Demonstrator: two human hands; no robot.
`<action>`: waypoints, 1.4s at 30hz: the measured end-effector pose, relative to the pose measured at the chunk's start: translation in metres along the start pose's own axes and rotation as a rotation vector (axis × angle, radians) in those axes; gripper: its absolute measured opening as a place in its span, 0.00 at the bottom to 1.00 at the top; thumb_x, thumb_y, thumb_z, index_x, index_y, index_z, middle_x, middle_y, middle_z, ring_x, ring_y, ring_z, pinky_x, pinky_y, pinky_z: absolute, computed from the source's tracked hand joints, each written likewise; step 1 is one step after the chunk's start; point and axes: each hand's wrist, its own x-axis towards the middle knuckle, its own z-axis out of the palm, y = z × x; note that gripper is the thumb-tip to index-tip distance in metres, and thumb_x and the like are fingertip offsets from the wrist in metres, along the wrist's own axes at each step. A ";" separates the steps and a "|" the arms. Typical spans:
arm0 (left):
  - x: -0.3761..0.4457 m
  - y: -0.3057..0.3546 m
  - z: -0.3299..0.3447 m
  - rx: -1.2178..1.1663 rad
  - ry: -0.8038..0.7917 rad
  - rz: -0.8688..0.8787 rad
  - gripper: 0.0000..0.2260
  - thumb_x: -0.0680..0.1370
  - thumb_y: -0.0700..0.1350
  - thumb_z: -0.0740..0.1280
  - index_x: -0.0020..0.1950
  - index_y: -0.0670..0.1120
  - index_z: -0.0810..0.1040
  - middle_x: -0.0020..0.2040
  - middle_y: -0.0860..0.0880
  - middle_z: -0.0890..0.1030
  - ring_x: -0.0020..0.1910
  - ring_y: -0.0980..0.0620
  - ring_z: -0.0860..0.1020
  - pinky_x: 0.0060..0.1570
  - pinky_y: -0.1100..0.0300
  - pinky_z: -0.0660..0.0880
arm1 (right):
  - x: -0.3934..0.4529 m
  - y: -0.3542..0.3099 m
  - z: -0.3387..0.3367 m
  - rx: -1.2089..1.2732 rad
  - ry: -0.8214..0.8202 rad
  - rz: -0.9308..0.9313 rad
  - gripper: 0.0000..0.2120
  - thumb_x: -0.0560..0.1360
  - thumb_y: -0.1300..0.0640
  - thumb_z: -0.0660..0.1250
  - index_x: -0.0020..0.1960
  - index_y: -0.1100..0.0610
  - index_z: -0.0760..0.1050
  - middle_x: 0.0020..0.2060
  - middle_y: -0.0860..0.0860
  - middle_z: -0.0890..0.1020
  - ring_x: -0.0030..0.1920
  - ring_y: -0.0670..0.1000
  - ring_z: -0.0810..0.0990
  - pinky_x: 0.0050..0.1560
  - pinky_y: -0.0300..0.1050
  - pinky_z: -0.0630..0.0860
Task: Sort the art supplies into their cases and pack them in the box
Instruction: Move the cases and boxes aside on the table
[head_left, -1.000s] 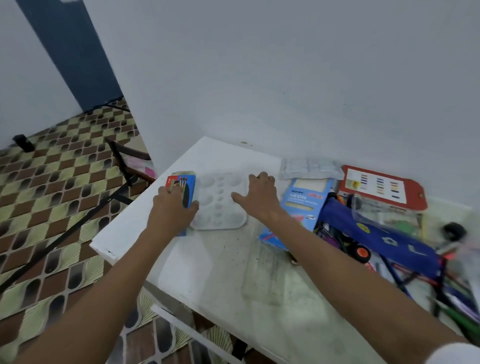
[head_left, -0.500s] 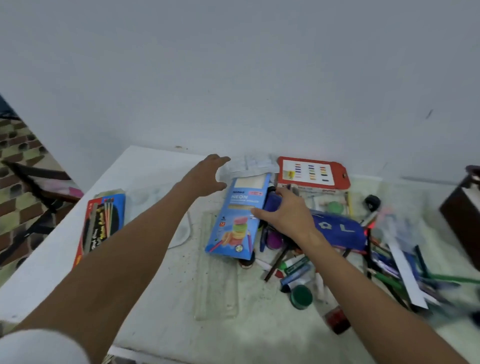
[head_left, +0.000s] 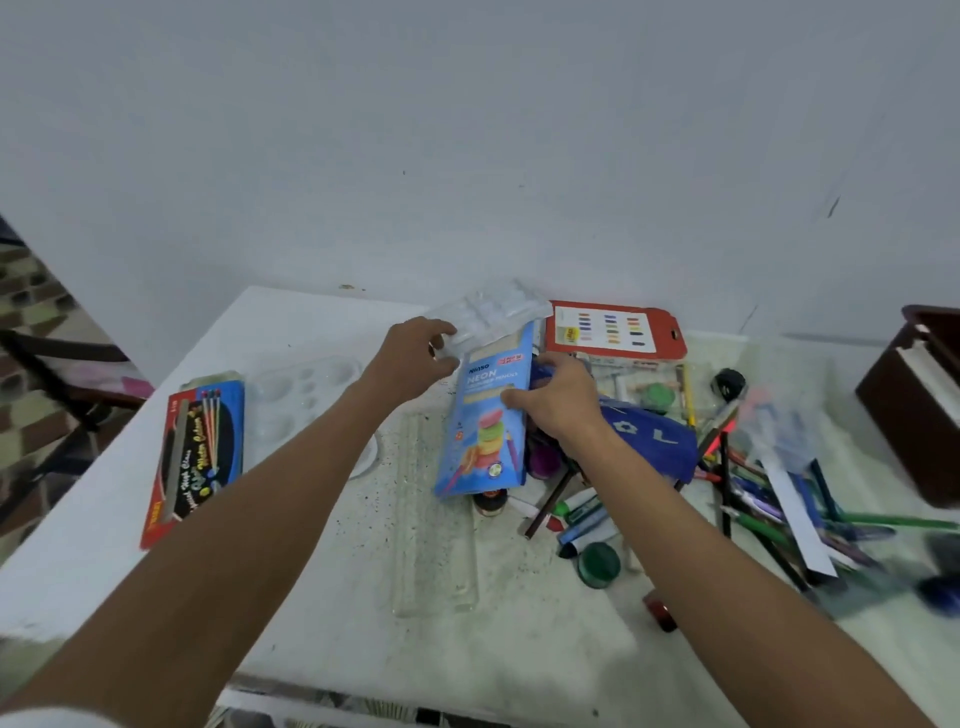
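Observation:
My left hand (head_left: 410, 358) pinches the near corner of a clear plastic blister tray (head_left: 493, 314) at the back of the white table (head_left: 291, 597). My right hand (head_left: 563, 402) grips the right edge of a blue neon pencil box (head_left: 485, 431), thumb on its face and fingers curled over the end of a dark blue pouch (head_left: 652, 441). A red and blue water colour pencil box (head_left: 200, 457) lies at the left, beside a white paint palette (head_left: 298, 389). Near the wall lies a red colour-chart case (head_left: 613, 330).
Loose pens, pencils and crayons (head_left: 774, 509) are heaped on the right half. A green paint pot (head_left: 600, 564) and a clear flat tray (head_left: 434, 525) lie near the front. A dark brown box (head_left: 922, 400) stands at the right edge. A chair stands beyond the left table edge.
Both hands left the palette and pencil box at the left and moved right. My left hand reached the clear tray and took its corner; my right hand closed on the blue box.

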 end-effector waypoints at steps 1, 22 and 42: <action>-0.003 0.002 -0.006 -0.010 0.029 0.005 0.17 0.71 0.44 0.74 0.60 0.45 0.79 0.46 0.50 0.77 0.39 0.53 0.74 0.45 0.63 0.72 | -0.002 -0.001 -0.003 -0.005 0.012 -0.021 0.27 0.70 0.61 0.75 0.66 0.61 0.71 0.57 0.57 0.80 0.46 0.50 0.78 0.35 0.33 0.74; -0.119 -0.071 -0.133 0.413 0.294 -0.487 0.20 0.75 0.50 0.70 0.63 0.42 0.75 0.58 0.42 0.77 0.57 0.42 0.75 0.54 0.51 0.72 | 0.000 -0.048 0.126 0.210 -0.239 -0.089 0.16 0.71 0.59 0.75 0.56 0.57 0.75 0.48 0.59 0.83 0.46 0.56 0.84 0.50 0.56 0.81; -0.165 -0.078 -0.098 0.242 0.150 -0.478 0.20 0.73 0.54 0.72 0.62 0.47 0.79 0.55 0.44 0.76 0.56 0.46 0.74 0.53 0.55 0.71 | -0.007 -0.030 0.146 -0.234 -0.324 -0.375 0.28 0.73 0.53 0.73 0.68 0.62 0.71 0.63 0.58 0.75 0.61 0.55 0.76 0.58 0.43 0.71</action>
